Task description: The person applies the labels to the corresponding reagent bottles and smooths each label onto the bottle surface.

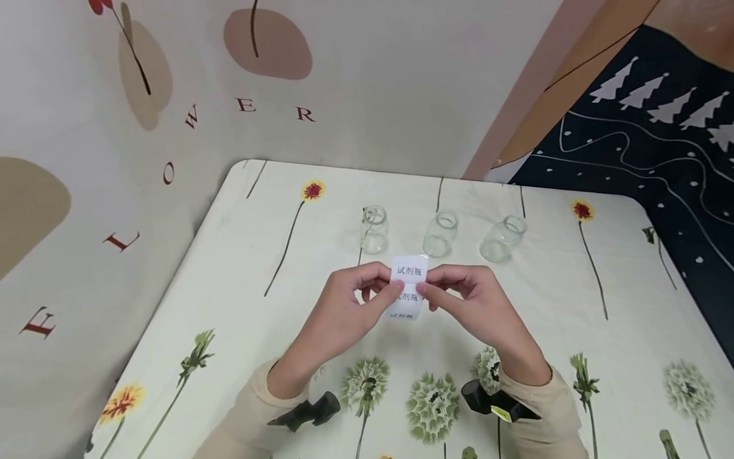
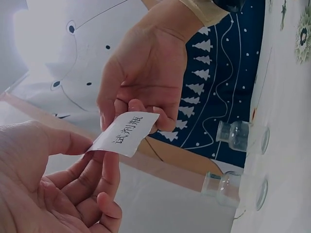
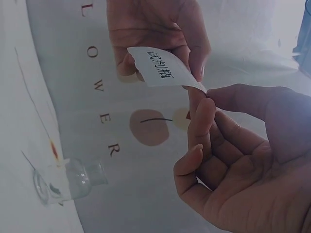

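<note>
Between both hands is a strip of white paper labels [image 1: 410,278] printed with black characters, held above the table in front of the bottles. My left hand [image 1: 350,306] pinches its left edge between thumb and index finger. On the opposite edge, my right hand [image 1: 478,306] pinches with thumb and forefinger. In the left wrist view the label strip [image 2: 127,132] bends slightly, one end free. The right wrist view shows the label strip [image 3: 163,68] curving down into the pinching fingertips. The remaining fingers of both hands are loosely curled.
Beyond the hands stand three small glass bottles: a left one [image 1: 375,231], a middle one [image 1: 440,234] and a right one [image 1: 503,239]. They rest on a flower-patterned tablecloth [image 1: 241,255]. A wall hanging with letters and shapes [image 1: 390,83] rises behind the table.
</note>
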A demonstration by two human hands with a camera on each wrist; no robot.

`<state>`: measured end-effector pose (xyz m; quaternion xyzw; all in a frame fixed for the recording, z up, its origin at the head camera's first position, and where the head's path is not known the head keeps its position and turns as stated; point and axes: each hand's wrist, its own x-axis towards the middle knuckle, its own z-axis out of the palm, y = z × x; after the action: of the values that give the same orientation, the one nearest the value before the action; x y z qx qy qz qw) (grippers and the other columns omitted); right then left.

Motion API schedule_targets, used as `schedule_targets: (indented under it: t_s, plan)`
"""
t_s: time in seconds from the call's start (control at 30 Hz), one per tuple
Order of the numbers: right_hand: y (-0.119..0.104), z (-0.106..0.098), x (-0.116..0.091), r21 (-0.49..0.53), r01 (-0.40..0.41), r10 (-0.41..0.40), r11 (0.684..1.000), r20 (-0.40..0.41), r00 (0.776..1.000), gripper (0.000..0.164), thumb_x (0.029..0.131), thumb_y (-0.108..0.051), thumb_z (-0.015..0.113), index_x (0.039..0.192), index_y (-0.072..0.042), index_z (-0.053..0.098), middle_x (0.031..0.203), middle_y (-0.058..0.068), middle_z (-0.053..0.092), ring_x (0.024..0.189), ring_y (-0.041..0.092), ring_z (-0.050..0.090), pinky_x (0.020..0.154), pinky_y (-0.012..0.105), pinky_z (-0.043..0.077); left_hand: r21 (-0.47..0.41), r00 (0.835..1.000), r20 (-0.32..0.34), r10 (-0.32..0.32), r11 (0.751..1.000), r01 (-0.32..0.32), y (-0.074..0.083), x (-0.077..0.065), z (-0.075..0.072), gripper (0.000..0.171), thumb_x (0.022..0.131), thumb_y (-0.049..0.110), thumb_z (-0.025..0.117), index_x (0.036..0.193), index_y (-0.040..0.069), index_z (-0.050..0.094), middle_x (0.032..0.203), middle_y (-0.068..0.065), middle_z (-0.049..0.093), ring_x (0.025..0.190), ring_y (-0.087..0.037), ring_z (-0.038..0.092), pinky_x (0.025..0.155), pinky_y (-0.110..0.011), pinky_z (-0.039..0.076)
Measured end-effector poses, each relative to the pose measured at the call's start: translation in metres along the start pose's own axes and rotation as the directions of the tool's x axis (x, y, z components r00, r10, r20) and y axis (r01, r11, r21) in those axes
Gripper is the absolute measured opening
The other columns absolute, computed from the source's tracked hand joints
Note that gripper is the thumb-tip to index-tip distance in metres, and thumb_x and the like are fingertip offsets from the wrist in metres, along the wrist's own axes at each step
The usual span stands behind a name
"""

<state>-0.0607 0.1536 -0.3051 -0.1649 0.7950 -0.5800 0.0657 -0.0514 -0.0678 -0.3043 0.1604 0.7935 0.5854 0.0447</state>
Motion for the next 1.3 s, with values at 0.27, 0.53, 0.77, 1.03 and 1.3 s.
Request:
schedule_targets:
  t_s: [0.27,0.53,0.77,1.03,1.3]
  plan:
    - [0.0035,0.0008,0.0023,-0.015,-0.002,0.002,1.000,0.006,1.000,0.007,0.097,-0.004,0.071,0.093,-0.004,0.077,0.070,0.002,0.064,0.080,0.021,0.063,0.080,0.032,0.048,0.037,1.000,-0.017,-0.025,0.999,0.025,0.0020,-0.0003,-0.0050,0.011,0.099,0.015,0.068,0.090,0.018,0.074,0.077,0.009,0.069,0.074,-0.016,0.052,0.069,-0.030,0.041]
    - [0.0036,0.0030,0.0035,0.002,0.007,-0.007,1.000,0.016,1.000,0.008,0.097,-0.002,0.069,0.097,-0.003,0.077,0.070,0.001,0.065,0.082,0.021,0.064,0.083,0.031,0.049,0.093,0.999,-0.029,-0.014,0.995,0.016,0.0019,0.0011,-0.0076,0.013,0.099,0.018,0.069,0.087,0.019,0.073,0.075,0.011,0.067,0.071,-0.014,0.053,0.067,-0.028,0.041]
    - [0.0062,0.0053,0.0031,0.004,0.000,-0.001,1.000,0.034,0.999,0.009,0.098,-0.005,0.069,0.096,-0.006,0.077,0.071,0.000,0.065,0.082,0.021,0.064,0.083,0.034,0.048,0.181,0.996,-0.085,0.012,0.983,0.004,-0.0007,0.0008,-0.0058,0.006,0.098,0.024,0.071,0.096,0.020,0.076,0.077,0.015,0.068,0.070,-0.009,0.057,0.063,-0.029,0.046]
    - [0.0039,0.0023,0.0036,-0.015,-0.008,0.009,1.000,0.016,1.000,0.009,0.098,-0.005,0.068,0.095,-0.005,0.077,0.073,0.000,0.066,0.080,0.020,0.064,0.083,0.032,0.048,0.212,0.992,-0.110,0.053,0.977,-0.029,-0.0031,0.0016,-0.0030,0.007,0.098,0.022,0.072,0.095,0.019,0.077,0.074,0.015,0.067,0.069,-0.006,0.058,0.064,-0.029,0.047]
    - [0.0058,0.0045,0.0062,-0.008,-0.006,0.006,1.000,0.002,1.000,0.008,0.098,-0.004,0.068,0.096,-0.003,0.076,0.072,0.000,0.066,0.082,0.020,0.064,0.085,0.030,0.048,0.244,0.993,-0.103,0.061,0.969,-0.034,-0.0012,0.0017,-0.0059,0.010,0.098,0.021,0.072,0.088,0.019,0.076,0.074,0.018,0.067,0.069,-0.006,0.057,0.060,-0.028,0.045]
